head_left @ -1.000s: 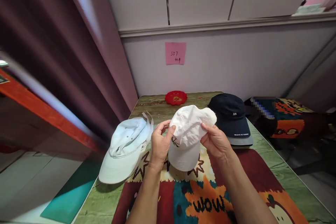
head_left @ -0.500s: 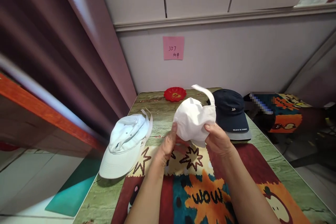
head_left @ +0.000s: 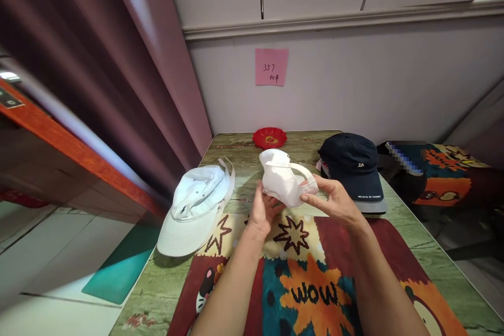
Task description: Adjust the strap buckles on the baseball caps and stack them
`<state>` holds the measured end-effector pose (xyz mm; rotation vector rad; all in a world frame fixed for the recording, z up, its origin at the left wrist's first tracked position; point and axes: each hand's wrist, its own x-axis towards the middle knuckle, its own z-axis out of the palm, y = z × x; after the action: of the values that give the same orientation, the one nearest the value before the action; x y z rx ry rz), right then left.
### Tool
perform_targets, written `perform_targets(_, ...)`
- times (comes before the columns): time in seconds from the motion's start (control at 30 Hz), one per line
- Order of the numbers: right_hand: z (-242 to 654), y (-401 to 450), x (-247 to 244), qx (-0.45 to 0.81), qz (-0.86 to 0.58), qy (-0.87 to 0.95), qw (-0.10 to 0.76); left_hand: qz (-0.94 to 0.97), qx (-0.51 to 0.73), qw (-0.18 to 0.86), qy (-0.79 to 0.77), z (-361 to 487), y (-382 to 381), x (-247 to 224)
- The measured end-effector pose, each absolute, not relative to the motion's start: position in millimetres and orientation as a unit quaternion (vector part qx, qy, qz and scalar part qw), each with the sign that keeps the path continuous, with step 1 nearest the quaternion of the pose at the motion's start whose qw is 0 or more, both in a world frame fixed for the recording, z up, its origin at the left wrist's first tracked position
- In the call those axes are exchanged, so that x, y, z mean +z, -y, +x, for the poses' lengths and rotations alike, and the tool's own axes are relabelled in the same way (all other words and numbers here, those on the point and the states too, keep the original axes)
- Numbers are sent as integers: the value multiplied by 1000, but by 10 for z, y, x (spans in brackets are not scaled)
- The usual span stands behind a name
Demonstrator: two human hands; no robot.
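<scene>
A white baseball cap (head_left: 281,181) is held above the table between both hands, its rear strap arching on the right side. My left hand (head_left: 264,211) supports the cap from the left and below, fingers partly hidden beneath it. With thumb and fingers, my right hand (head_left: 333,199) pinches the cap near the strap end. To the left lies a pale cap (head_left: 192,205) with a small dark emblem, its brim toward me. A navy cap (head_left: 350,163) with white lettering rests at the right, stacked over a grey-brimmed cap (head_left: 376,206).
A red scalloped dish (head_left: 270,138) stands at the back of the wood-patterned table (head_left: 232,143). The colourful mat (head_left: 307,299) covers the front. A pink note (head_left: 271,67) is stuck on the wall, and a purple curtain (head_left: 157,63) hangs at the left.
The white cap has been turned and tilted, so its strap now curves lower on the right. My right hand has shifted to the strap end. The view has moved slightly left.
</scene>
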<state>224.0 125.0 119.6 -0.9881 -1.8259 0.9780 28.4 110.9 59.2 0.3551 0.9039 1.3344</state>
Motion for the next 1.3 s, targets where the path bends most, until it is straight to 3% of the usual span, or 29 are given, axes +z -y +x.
perform_targets(0.3, 2177, -1219, 1109, 448, -405, 715, 353, 359, 634, 342, -594, 36, -1159, 554)
perform_targets(0.5, 2116, -1225, 1108, 489, -374, 669, 418, 602, 522, 271, -540, -178, -1112, 806)
perform_targets(0.7, 2071, -1220, 1162, 512, -398, 616, 449, 692, 481, 197, -501, -156, -1060, 946)
perform_targets(1.0, 2081, -1190, 1183, 514, -416, 576, 481, 672, 500, 182, -515, -143, -1006, 1037)
perform_targets(1.17, 1981, -1153, 1226, 570, -415, 567, 426, 657, 518, 281, -471, -65, -962, 1091)
perform_targets(1.3, 1842, -1136, 1205, 598, -388, 593, 374, 670, 522, 282, -447, 37, -965, 1087)
